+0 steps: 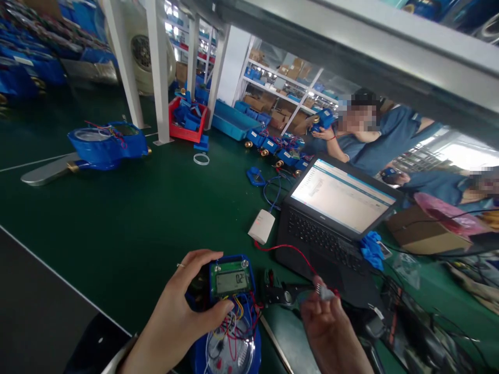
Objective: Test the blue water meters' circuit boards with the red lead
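Digits are already shown by the blue meter (237, 340), gripped near the edge of the worktop (175, 208) by the fingers of the left hand (181, 309), but the grey connector (324, 292), pinched by those of the right hand (327, 322), is seemingly not yet joined.

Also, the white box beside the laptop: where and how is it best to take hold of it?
Probably by its two long sides, with the fingers coming from above. The white box lies flat, and the red cable and the blue cable leave from opposite ends, while the long sides look free.
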`<state>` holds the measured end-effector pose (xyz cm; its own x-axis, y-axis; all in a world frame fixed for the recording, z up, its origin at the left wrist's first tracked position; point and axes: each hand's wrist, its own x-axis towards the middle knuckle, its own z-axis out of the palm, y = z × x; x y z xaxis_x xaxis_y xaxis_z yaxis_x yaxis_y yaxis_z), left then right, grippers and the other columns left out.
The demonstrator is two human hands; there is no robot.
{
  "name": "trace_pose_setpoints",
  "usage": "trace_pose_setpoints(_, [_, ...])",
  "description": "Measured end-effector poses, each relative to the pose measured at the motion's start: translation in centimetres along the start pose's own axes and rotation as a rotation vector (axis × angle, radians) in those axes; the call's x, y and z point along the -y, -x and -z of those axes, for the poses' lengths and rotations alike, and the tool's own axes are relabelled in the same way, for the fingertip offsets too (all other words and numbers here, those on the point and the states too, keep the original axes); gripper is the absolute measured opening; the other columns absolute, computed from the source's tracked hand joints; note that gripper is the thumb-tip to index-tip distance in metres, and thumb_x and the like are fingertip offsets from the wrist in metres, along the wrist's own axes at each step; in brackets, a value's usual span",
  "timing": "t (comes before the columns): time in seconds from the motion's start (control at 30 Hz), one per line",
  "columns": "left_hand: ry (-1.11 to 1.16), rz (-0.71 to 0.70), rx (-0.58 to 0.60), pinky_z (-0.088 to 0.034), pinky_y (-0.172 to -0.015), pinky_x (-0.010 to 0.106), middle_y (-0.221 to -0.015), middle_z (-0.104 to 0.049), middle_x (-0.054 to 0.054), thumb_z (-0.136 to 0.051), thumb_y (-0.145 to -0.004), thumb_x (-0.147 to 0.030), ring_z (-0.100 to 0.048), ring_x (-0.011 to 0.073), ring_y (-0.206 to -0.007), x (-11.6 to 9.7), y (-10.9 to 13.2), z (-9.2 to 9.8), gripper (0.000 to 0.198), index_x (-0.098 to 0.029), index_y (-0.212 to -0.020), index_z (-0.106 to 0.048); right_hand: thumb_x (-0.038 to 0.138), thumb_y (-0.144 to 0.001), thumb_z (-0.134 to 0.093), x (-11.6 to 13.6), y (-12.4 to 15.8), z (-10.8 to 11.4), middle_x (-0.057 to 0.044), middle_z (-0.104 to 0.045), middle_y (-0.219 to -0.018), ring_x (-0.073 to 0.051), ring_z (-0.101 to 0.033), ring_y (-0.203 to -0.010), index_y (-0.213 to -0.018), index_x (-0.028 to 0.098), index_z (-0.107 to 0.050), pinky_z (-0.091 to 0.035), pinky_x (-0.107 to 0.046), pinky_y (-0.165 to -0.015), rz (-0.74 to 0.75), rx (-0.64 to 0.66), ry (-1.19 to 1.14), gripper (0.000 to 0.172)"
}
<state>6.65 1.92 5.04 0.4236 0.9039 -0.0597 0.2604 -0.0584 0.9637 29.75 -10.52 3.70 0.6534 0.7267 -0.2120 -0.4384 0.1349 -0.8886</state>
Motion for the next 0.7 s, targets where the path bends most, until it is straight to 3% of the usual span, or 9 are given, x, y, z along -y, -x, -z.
trace_pose_setpoints(0.07, [0.005,0.08,0.008,-0.05,-0.093,0.046,-0.123,-0.055,0.002,-0.071,-0.066,-0.036,-0.057,0.0266,-0.108,-0.5,0.2,-0.1,0.049,-0.038,-0.113,-0.058,0.044,-0.076,-0.076,0.1,0.1,-1.5,0.0,-0.076,-0.081,-0.009,-0.069,-0.065,-0.094,0.028,-0.074,-0.059,-0.014,-0.062,-0.012,0.119,0.059,0.023])
trace_pose_setpoints(0.13, [-0.001,0.189,0.025,-0.046,-0.1,0.047,-0.127,-0.053,0.0,-0.069,-0.067,-0.036,-0.054,0.0262,-0.115,-1.4,0.4,0.0,0.051,-0.038,-0.116,-0.056,0.041,-0.081,-0.072,0.8,0.3,-3.5,-0.001,-0.076,-0.082,-0.012,-0.071,-0.069,-0.092,0.03,-0.074,-0.06,-0.017,-0.063,0.082,0.212,0.173,0.015])
trace_pose_setpoints(0.27, [-0.033,0.234,0.011,-0.043,-0.103,0.041,-0.127,-0.052,-0.006,-0.065,-0.067,-0.034,-0.05,0.0209,-0.118,-2.5,0.5,-0.1,0.049,-0.042,-0.114,-0.056,0.03,-0.09,-0.062,2.2,0.8,-6.4,0.0,-0.076,-0.089,-0.012,-0.072,-0.08,-0.1,0.029,-0.07,-0.057,-0.014,-0.071,0.265,0.341,0.644,0.013])
trace_pose_setpoints(0.47, [-0.035,0.236,0.02,-0.041,-0.103,0.04,-0.126,-0.05,-0.011,-0.063,-0.068,-0.033,-0.048,0.0178,-0.12,-2.2,0.6,-0.3,0.048,-0.049,-0.112,-0.053,0.018,-0.087,-0.058,2.5,0.5,-7.2,0.007,-0.075,-0.089,-0.005,-0.07,-0.073,-0.1,0.029,-0.068,-0.051,-0.006,-0.07,0.501,0.438,1.033,0.02])
trace_pose_setpoints(0.7, [-0.056,0.206,0.03,-0.042,-0.1,0.044,-0.127,-0.05,-0.009,-0.062,-0.069,-0.032,-0.049,0.0204,-0.119,-2.0,0.6,-0.4,0.05,-0.048,-0.115,-0.052,0.02,-0.088,-0.058,2.4,0.3,-7.1,0.009,-0.075,-0.087,-0.005,-0.071,-0.072,-0.1,0.031,-0.066,-0.051,-0.004,-0.064,0.547,0.462,1.169,0.018])
